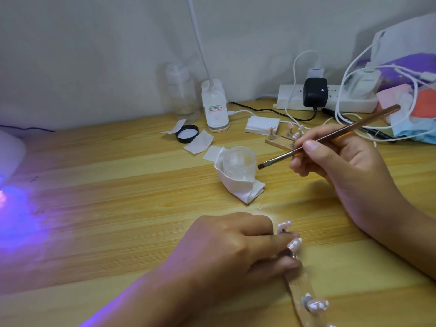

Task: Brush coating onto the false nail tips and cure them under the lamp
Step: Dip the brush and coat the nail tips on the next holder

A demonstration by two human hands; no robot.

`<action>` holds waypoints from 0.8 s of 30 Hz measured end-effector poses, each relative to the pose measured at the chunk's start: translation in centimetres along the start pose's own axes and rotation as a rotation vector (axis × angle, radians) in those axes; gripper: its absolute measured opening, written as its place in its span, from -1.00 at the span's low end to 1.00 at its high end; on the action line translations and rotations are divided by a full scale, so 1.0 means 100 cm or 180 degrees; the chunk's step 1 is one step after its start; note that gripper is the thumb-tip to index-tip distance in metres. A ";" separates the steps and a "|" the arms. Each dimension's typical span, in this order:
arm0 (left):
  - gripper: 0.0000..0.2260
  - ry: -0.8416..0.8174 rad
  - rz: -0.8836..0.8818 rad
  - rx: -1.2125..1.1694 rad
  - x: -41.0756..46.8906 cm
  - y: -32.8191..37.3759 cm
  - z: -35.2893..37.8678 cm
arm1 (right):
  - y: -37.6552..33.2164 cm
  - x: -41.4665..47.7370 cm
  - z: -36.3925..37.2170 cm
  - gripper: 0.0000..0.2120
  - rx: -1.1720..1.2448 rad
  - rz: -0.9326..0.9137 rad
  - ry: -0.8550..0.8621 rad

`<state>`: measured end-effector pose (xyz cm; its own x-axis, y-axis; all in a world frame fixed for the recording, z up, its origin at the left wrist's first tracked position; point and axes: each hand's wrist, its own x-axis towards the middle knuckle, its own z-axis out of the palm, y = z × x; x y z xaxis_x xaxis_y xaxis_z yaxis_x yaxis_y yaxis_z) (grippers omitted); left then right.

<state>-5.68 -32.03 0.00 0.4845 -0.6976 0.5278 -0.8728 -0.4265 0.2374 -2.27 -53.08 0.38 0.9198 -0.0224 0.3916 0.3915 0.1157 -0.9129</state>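
- Pink false nail tips [294,244] sat on a clear strip [299,293] that your left hand [231,251] pinched low over the table [118,185]; the strip's long axis ran from your fingers back toward you and rightward.
- Your right hand [342,166] gripped the brush [330,138], its bristles pointing left and down, just beside the open jar [239,162].
- The tips lay nearer you than the bristles, so the brush would likely need to come back toward you.
- The lamp [9,154] glowed violet far left, well apart; your left hand was nearer it.
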 end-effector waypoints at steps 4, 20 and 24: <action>-0.83 0.0122 0.0074 0.0248 0.000 0.005 0.003 | 0.000 0.000 0.000 -0.90 -0.0200 -0.0095 -0.0042; -0.74 0.1561 -0.3130 -0.3581 0.016 -0.022 -0.014 | 0.000 0.000 -0.002 -0.82 -0.0326 -0.0071 0.0021; -0.77 0.1322 -0.3040 -0.4010 0.015 -0.024 -0.017 | -0.001 -0.001 -0.002 -0.83 -0.0318 -0.0165 0.0049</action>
<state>-2.98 -31.08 1.63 0.9794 -0.1886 -0.0719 0.1221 0.2702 0.9550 -2.34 -53.29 0.39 0.8983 -0.0410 0.4375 0.4384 0.0145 -0.8987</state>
